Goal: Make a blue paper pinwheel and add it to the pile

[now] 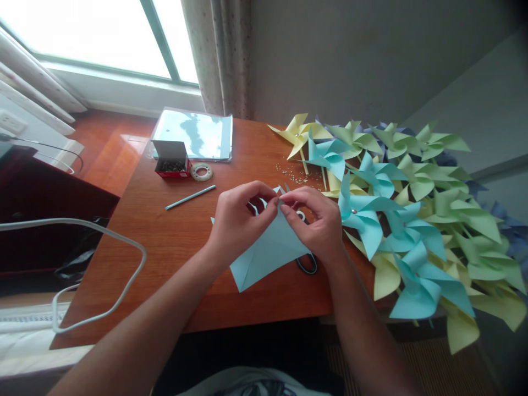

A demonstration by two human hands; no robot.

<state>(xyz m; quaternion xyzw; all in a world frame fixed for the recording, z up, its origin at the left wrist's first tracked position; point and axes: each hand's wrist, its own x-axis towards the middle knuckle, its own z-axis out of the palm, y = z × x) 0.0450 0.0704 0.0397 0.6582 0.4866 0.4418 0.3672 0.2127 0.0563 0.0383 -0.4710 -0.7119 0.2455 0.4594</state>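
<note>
A light blue square of paper (264, 250) with a diagonal crease lies under my hands, its lower corner pointing toward me. My left hand (243, 212) is closed, thumb and index finger pinched at the paper's far edge. Meeting it fingertip to fingertip, my right hand (315, 217) pinches at the same spot. The fingers hide most of that far corner, and any small item between them cannot be made out. Scissors (307, 264) with dark handles lie partly beneath the paper and my right hand. A blue paper stick (190, 197) rests left of my hands.
Many finished pinwheels (416, 275) in blue, green, yellow and purple cover the right side. An open red box (172, 166) of small metal pieces, a tape roll (202, 172) and a packet of blue paper (198, 132) stand at back left. Small beads (295, 175) lie scattered. A white cable (142, 258) loops over the left edge.
</note>
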